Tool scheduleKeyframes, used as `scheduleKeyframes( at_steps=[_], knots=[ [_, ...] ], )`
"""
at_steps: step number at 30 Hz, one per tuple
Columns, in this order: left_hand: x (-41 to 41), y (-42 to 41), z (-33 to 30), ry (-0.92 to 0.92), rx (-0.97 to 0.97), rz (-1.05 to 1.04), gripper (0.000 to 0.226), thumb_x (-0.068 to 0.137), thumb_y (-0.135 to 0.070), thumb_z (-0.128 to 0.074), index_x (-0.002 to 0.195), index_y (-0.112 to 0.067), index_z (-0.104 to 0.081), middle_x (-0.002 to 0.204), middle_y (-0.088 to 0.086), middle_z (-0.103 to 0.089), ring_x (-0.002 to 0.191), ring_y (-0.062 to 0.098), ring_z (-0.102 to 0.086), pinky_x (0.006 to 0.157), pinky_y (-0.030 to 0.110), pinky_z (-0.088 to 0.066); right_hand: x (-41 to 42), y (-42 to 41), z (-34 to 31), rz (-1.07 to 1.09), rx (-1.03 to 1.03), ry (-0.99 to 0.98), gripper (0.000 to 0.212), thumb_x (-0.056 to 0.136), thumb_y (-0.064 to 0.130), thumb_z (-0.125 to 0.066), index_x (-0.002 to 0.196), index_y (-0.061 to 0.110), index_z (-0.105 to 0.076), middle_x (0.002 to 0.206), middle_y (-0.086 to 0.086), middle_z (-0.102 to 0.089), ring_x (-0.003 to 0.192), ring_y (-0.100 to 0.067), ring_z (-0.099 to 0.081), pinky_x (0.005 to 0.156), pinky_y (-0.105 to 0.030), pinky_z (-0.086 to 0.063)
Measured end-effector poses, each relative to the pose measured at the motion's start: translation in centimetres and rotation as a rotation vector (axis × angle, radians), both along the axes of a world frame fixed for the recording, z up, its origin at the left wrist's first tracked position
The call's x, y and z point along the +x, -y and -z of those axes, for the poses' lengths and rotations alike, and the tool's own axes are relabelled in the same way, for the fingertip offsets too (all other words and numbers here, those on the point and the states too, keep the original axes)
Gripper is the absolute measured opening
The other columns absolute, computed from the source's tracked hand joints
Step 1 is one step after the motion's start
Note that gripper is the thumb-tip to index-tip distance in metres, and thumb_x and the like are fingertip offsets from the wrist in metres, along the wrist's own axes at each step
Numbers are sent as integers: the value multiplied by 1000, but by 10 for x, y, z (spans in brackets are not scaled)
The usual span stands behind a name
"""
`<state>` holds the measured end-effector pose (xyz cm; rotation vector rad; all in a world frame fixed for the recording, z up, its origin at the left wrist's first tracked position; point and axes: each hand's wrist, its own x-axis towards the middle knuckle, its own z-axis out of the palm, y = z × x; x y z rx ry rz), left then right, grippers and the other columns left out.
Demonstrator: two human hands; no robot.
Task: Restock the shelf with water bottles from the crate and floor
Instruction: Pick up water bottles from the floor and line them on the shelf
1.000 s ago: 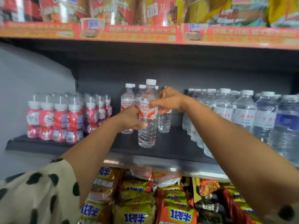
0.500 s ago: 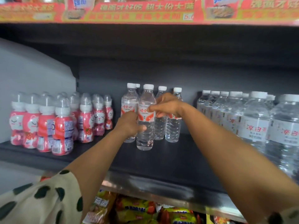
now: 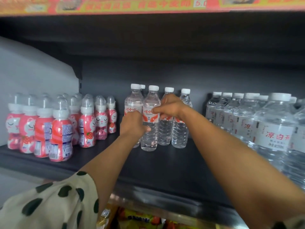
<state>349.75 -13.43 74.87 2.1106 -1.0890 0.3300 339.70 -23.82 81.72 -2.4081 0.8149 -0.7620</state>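
Bottle placement going on here: both hands are on the same water bottle (image 3: 149,119), which stands upright on the dark shelf (image 3: 173,164) at the front of a small cluster. Left hand (image 3: 132,124) wraps the lower body, thumb across the front, so that grip is closed round the bottle. Right hand (image 3: 170,107) pinches it up at the label, fingertips curled on. My guess is the two-handed hold is for twisting the label to face out and nudging it flush with its neighbours (image 3: 165,126), which sit touching just beside and behind it.

Label-wise, the red and white wrap reads 娃哈哈, at least the first two characters; the hand covers the rest. The bigger clear bottles (image 3: 274,136) off to the right say 凉白开 in red. Pink cat-face bottles (image 3: 61,129) on the left have small print too tiny to read. The banner (image 3: 132,5) along the shelf above is blurry; I can only make out "5." on a price tag.

Crate and floor aren't in view.
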Motion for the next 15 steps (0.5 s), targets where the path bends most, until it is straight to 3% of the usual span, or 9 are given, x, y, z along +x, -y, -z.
scheduleKeyframes(
  at_steps=[5,9,10,13,15],
  knots=[
    [2,2,1,-3,-3,-12,44,71,-34,-84,63,-13,-46,75,5,-58,85,27,-66,64,29,-44,3,-1,-1,21,-28,-31,30,77,26,-77,93,2,-68,71,-6,-70,57,-10,-63,54,-25,-50],
    [1,-5,-1,28,37,22,45,72,-32,-83,61,-14,-43,76,5,-56,85,27,-65,67,31,-46,-3,-10,-2,27,-57,-77,30,79,27,-76,94,4,-65,75,-4,-66,61,-12,-63,45,-17,-44],
    [-1,-9,-2,43,59,32,43,73,-31,-83,63,-14,-45,77,4,-55,85,26,-65,69,32,-48,-6,-14,-1,21,-61,-88,33,78,28,-77,96,5,-64,81,-5,-66,68,-15,-65,49,-17,-46],
    [-9,-27,-6,123,129,54,36,75,-25,-81,72,-12,-48,83,5,-56,85,25,-61,70,32,-48,-23,-33,5,59,-192,-200,53,76,30,-78,117,6,-56,109,-4,-59,98,-21,-58,79,-27,-48],
    [-19,-41,-6,195,163,66,26,79,-17,-75,77,-12,-49,88,6,-57,88,28,-61,71,33,-47,-38,-52,14,109,-364,-341,49,80,24,-74,121,11,-51,116,-4,-57,100,-21,-54,79,-28,-42]
  ],
)
